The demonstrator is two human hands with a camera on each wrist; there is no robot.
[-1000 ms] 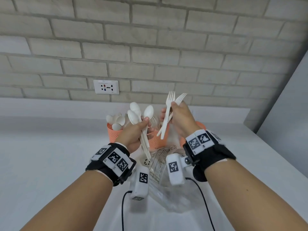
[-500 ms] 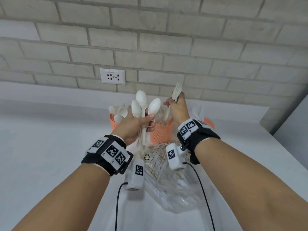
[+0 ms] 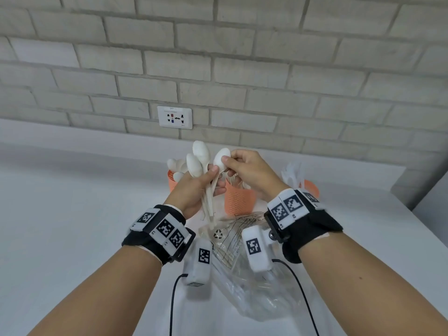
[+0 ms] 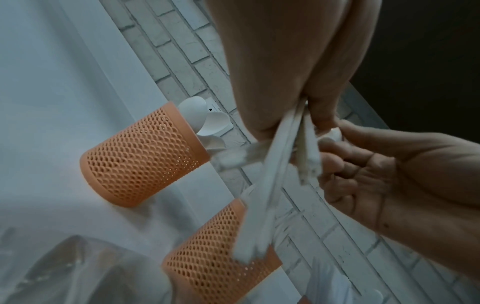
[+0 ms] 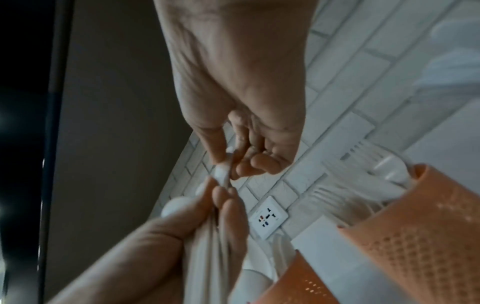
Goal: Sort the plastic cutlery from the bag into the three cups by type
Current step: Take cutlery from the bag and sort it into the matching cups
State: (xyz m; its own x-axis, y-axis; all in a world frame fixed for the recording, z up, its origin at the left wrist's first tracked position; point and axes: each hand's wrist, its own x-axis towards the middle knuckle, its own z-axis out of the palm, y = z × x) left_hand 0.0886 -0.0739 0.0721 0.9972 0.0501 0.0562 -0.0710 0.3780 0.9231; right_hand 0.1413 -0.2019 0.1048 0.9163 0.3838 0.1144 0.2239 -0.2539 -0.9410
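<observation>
1. Spoons [image 3: 201, 163], white plastic, three bowls up: head view shows the left hand [image 3: 194, 192] clenched round their handles, held above the white counter [image 3: 72, 214]. The right hand [image 3: 249, 170] pinches the bowl of the rightmost spoon between thumb and forefinger. Behind the hands stand three orange mesh cups: left cup [image 3: 171, 181] holds spoons, middle cup [image 3: 238, 200] is partly hidden, right cup [image 3: 311, 187] holds pale cutlery, type unclear. A clear plastic bag [image 3: 244, 282] lies on the counter below the wrists. A wall socket [image 3: 174, 117] sits in the brick wall.
2. Left wrist view: spoon handles [image 4: 272, 164] fan out below the left palm [image 4: 280, 61], blurred. The right hand's fingers [image 4: 345, 164] curl just beside them. The spoon cup [image 4: 140, 154] and a second cup [image 4: 215, 257] stand apart.
3. Right wrist view: the right thumb and forefinger [image 5: 221, 144] clamp a spoon bowl [image 5: 223, 172]; the left fist [image 5: 202, 226] grips the handles below. Forks [image 5: 342, 197] stand in an orange cup [image 5: 420, 236].
</observation>
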